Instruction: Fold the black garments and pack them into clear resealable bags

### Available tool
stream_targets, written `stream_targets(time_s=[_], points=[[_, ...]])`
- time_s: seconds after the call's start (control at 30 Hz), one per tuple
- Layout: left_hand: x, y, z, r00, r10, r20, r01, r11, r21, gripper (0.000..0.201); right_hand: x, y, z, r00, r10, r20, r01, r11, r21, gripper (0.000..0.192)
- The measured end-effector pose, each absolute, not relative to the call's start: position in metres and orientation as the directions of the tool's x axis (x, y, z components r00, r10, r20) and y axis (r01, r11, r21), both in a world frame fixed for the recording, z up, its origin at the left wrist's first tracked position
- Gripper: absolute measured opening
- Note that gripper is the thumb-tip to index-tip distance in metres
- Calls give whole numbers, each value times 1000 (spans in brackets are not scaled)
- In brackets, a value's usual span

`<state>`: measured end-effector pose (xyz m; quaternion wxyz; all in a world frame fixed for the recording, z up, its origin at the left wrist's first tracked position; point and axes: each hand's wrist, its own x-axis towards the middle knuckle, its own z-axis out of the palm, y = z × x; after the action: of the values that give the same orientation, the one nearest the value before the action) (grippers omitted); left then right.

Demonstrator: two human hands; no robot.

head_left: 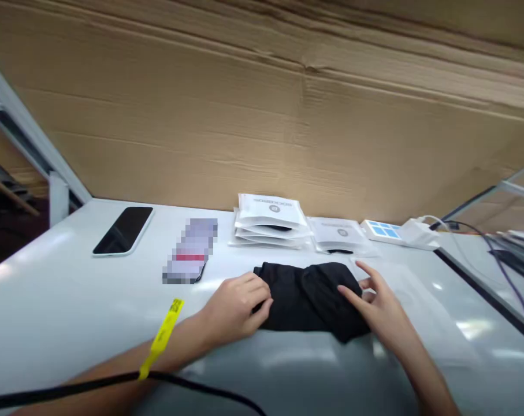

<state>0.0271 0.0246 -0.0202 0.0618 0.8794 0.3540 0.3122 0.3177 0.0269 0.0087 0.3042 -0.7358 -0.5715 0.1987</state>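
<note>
The head view looks down across a white surface (71, 323) that runs back to a wall of brown corrugated cardboard (262, 115).

Near the front centre lies a folded black cloth (307, 297), a dark bundle whose folds are hard to read. The left hand (238, 306) rests at the cloth's left edge, its fingers curled against the fabric; the fingertips are tucked out of sight, so a pinch cannot be confirmed. A yellow band (162, 338) hangs at that wrist. The right hand (381, 309) lies at the cloth's right end, fingers spread and loose, the forefinger on the fabric, gripping nothing. Both forearms are cut off by the bottom edge.

Behind the cloth sits a stack of white pouches (270, 222) with small grey printing too small to read, and just to its right a single flat pouch (339, 234). Further right is a small white box with blue squares (383, 230), beside a white charger with a cable (420, 231).

To the left lie a dark phone (123, 230), screen off, and a pixelated object (192, 251) that cannot be identified. A black cable (114, 382) crosses the bottom edge. A metal frame (23, 130) stands at far left.
</note>
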Motion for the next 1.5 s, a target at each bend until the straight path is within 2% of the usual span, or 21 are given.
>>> stream_targets(time_s=[0.13,0.23,0.3,0.37,0.43,0.5,0.57,0.67,0.8,0.87,0.93,1.0,1.1,1.27,1.4,1.5], points=[[27,25,-20,571,676,466,566,-735,372,22,300,25,21,270,949,164,745,-98,-659,72],[26,25,-20,575,675,463,551,-737,391,22,266,13,30,189,951,246,730,31,-683,63],[26,25,-20,545,682,488,546,-730,410,21,242,3,35,28,979,204,650,137,-747,55],[25,25,-18,468,705,533,549,-705,449,21,229,-4,38,-148,984,102,560,168,-812,46],[25,25,-16,347,742,573,582,-650,489,22,231,-6,40,-137,986,98,527,156,-835,40],[24,25,-15,251,799,547,644,-559,522,24,243,-3,39,17,988,155,567,118,-816,39],[24,26,-14,208,874,438,707,-445,551,22,256,1,35,114,977,180,632,69,-772,40],[26,26,-16,239,927,289,732,-368,573,15,258,-1,23,8,981,196,702,134,-699,37],[27,28,-18,303,926,226,728,-378,572,18,238,-12,-4,-203,925,321,762,355,-542,46],[27,28,-17,325,927,186,735,-371,568,18,232,-13,-16,-234,902,363,799,391,-457,49],[27,29,-16,344,926,157,737,-370,566,19,232,-10,-24,-234,891,388,822,395,-411,41],[26,30,-15,354,923,152,734,-375,567,21,236,-6,-29,-221,887,404,825,392,-408,30],[26,30,-15,367,920,140,722,-376,581,22,239,-4,-28,-200,881,428,787,405,-466,21],[26,28,-13,374,919,127,709,-371,600,24,232,-14,-21,-218,877,428,698,446,-560,23],[26,29,-8,324,942,93,723,-310,618,36,226,-22,-19,-397,820,413,665,567,-486,32],[27,30,-5,228,972,51,735,-206,646,34,222,-29,-18,-464,778,423,653,623,-430,37]])
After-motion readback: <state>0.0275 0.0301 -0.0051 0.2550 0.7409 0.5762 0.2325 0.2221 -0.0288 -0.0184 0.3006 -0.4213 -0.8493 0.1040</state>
